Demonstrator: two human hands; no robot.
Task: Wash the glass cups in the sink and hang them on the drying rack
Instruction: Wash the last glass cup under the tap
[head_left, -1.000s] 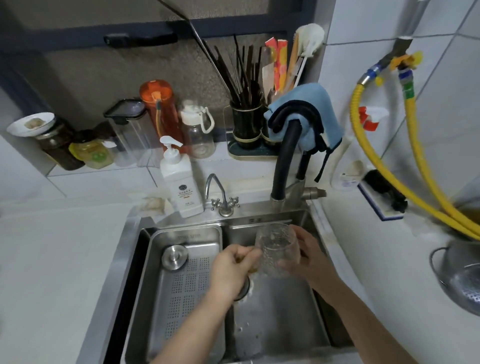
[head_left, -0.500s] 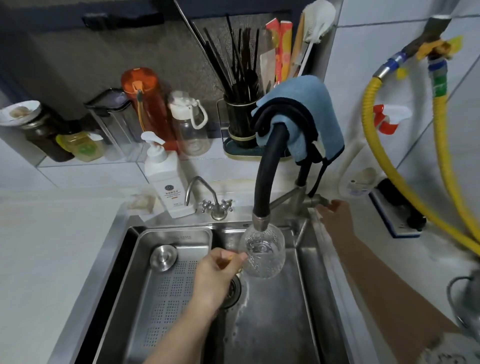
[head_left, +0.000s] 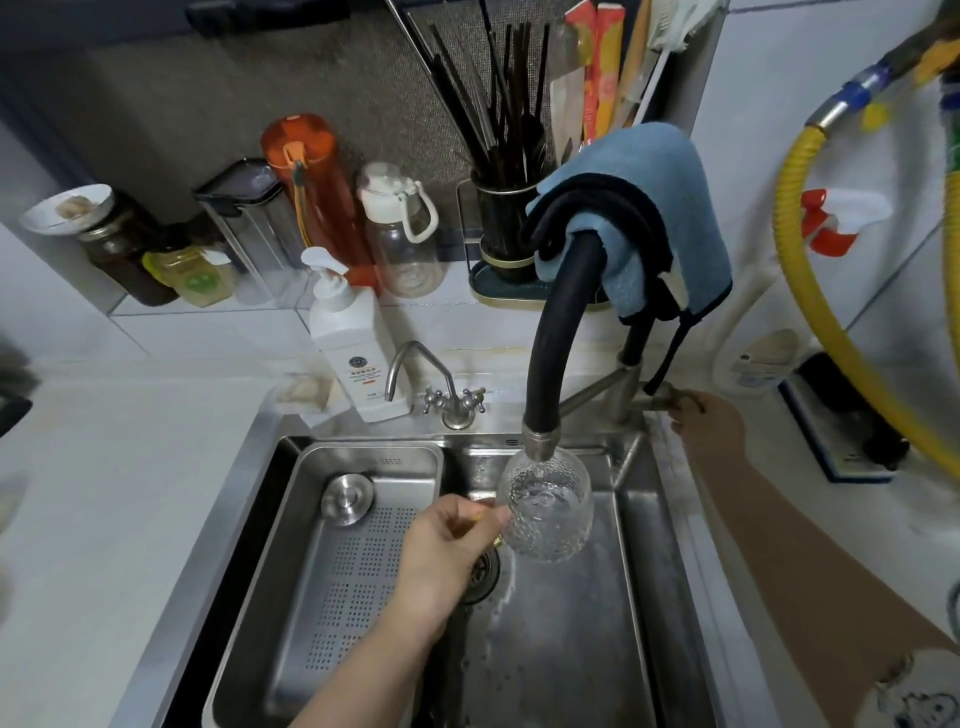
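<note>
A clear, bumpy-textured glass cup (head_left: 548, 512) hangs over the steel sink (head_left: 639, 597), directly under the nozzle of the black hose faucet (head_left: 550, 364). Water swirls inside the cup. My left hand (head_left: 441, 556) grips the cup by its handle on the left side. My right hand (head_left: 706, 421) reaches to the right of the faucet base, fingers curled round the metal faucet lever (head_left: 662, 400). No drying rack shows in this view.
A perforated steel drain tray (head_left: 332, 571) with a round plug fills the sink's left half. A soap dispenser (head_left: 353, 353), small tap (head_left: 447, 395), bottles, jars and a utensil holder (head_left: 506, 234) line the back. A blue cloth (head_left: 639, 218) drapes over the faucet. Yellow hoses (head_left: 810, 291) run along the right wall.
My right hand left the cup and moved right to the faucet lever. The cup, held by my left hand alone, came under the nozzle and now has water in it.
</note>
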